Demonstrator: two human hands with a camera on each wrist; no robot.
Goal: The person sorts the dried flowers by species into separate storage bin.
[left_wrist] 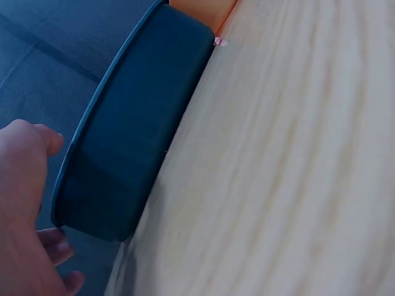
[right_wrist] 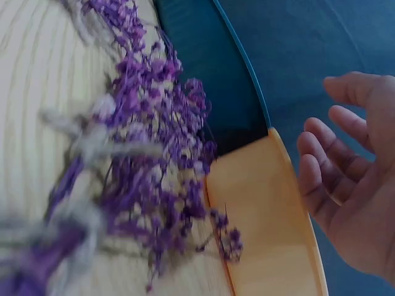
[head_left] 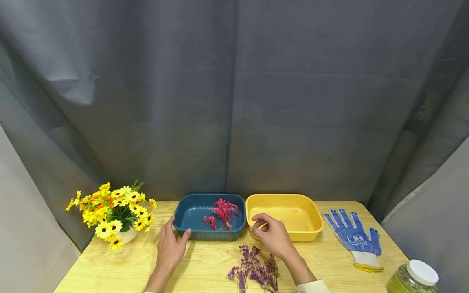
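My left hand [head_left: 169, 250] is at the left front corner of a dark blue plastic basin [head_left: 216, 235], thumb by its front rim and fingers by its left side. Firm contact cannot be made out in the left wrist view, where the hand [left_wrist: 21, 203] is beside the basin's end. A sprig of dried pink-red flowers [head_left: 224, 211] lies inside the blue basin. Over the left front corner of a yellow basin [head_left: 305, 236] hovers my right hand [head_left: 275, 238], fingers loosely bent. Nothing shows between those fingers [right_wrist: 318, 142] in the right wrist view.
Dried purple flowers [head_left: 254, 268] lie on the wooden table [head_left: 121, 268] before the basins. At left stands a pot of yellow artificial flowers [head_left: 126, 203]. A blue-and-white work glove [head_left: 357, 240] and a white-lidded jar [head_left: 417, 276] are at right. A grey curtain [head_left: 234, 97] hangs behind.
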